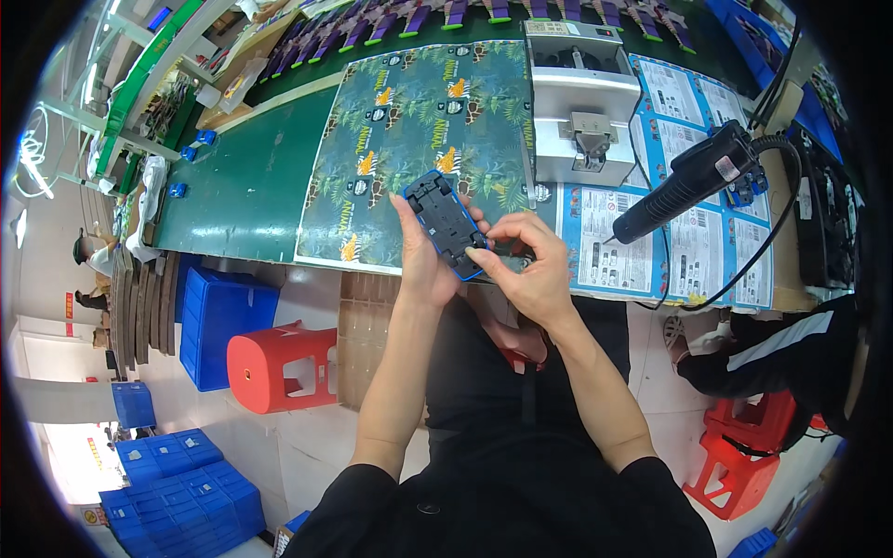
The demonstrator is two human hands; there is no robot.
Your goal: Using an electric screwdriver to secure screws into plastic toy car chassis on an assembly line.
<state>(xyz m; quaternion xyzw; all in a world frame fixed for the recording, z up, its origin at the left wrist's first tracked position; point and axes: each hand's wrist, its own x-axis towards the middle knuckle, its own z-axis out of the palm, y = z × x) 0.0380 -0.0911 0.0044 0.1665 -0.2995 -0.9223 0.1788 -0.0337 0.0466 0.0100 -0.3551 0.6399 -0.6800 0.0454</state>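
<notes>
A toy car (445, 223) with a blue body is held belly up over the table's front edge, its black chassis facing me. My left hand (430, 265) is closed around it, thumb along the left side and fingertips behind the right side. My right hand (538, 265) is closed at the car's lower right end. Its thumb tip lies on the chassis and its bent index finger is close to the edge. Whether a small part is between these fingers cannot be made out. The car's top is hidden.
An electric screwdriver (679, 184) hangs tip down at right, its cable curving over the table. Behind it stands a metal screw feeder (584, 102). A patterned sheet (372, 158) covers the green table (233, 186). Small blue cars (177, 190) lie far left. Red stools (270, 370) stand below.
</notes>
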